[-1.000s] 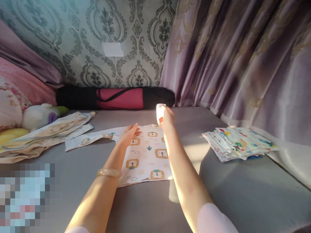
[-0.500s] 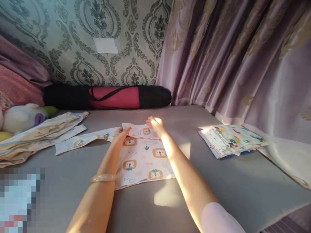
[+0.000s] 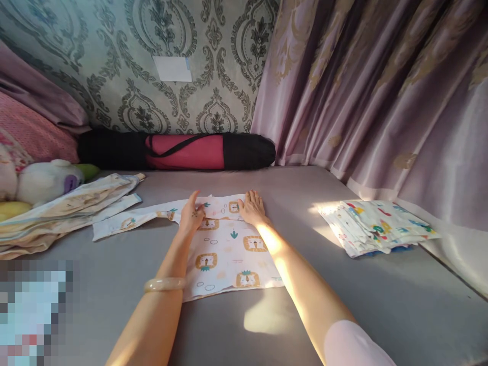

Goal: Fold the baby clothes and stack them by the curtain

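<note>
White cloth printed with tan lion faces is seen in the long-sleeved top, which is spread on a grey sheet in the middle, between the two forearms. One sleeve is stretched out to the left, and along the upper edge a folded-over strip is laid across the body. The strip's right end is pressed by the right hand, held flat with fingers extended. By the left hand, fingers parted, the cloth is touched at the strip's left end; a pale bangle is worn on that arm. To the right, well apart, folded cloths are stacked. At the left, loose striped clothes are heaped beside a white plush toy. Against the patterned wall, a black-and-pink cylindrical bag is laid lengthwise.
</note>
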Demonstrator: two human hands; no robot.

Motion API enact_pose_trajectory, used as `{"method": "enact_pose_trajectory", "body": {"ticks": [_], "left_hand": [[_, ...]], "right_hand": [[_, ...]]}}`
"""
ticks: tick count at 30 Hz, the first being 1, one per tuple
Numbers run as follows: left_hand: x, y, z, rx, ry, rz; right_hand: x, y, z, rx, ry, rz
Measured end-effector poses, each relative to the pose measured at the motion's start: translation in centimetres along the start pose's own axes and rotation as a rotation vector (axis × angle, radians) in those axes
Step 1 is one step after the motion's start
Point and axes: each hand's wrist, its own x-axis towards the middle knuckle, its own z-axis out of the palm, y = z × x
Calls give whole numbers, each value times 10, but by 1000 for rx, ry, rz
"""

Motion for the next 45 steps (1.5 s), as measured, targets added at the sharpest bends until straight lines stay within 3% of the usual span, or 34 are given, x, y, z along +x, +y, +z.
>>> {"method": "enact_pose_trajectory", "body": {"ticks": [3, 7, 14, 19, 23, 26, 29, 32, 37, 41, 43, 45], "left_hand": [[0, -4, 0, 199, -24, 149], [1, -10, 5, 286, -29, 209], [-2, -16, 13, 428, -12, 212], [-10, -6, 7, 521, 6, 168], [-10, 4, -2, 529, 89, 239], [-11, 7, -3, 557, 25, 304], [-13, 5, -1, 591, -75, 257], [-16, 4, -1, 594, -90, 219], [-13, 5, -6, 499, -126, 192], [-3, 8, -23, 363, -179, 134], [1, 11, -37, 312, -152, 75], [4, 14, -53, 243, -119, 16]], "right_hand": [[-2, 5, 5, -169, -26, -16], [-2, 10, 9, -202, -13, -21], [-2, 8, 11, -213, -1, -15], [-2, 1, 1, -233, -61, 8], [-6, -16, -5, -264, 6, -189], [-11, -24, 0, -236, -50, -302], [-14, -23, 9, -217, -105, -259], [-12, -19, 13, -220, -114, -240], [-8, -24, 2, -234, -224, -209], [-9, -53, -2, -270, -148, -280], [-10, -72, 6, -245, -123, -401], [-13, -87, 19, -198, -178, -477]]}}
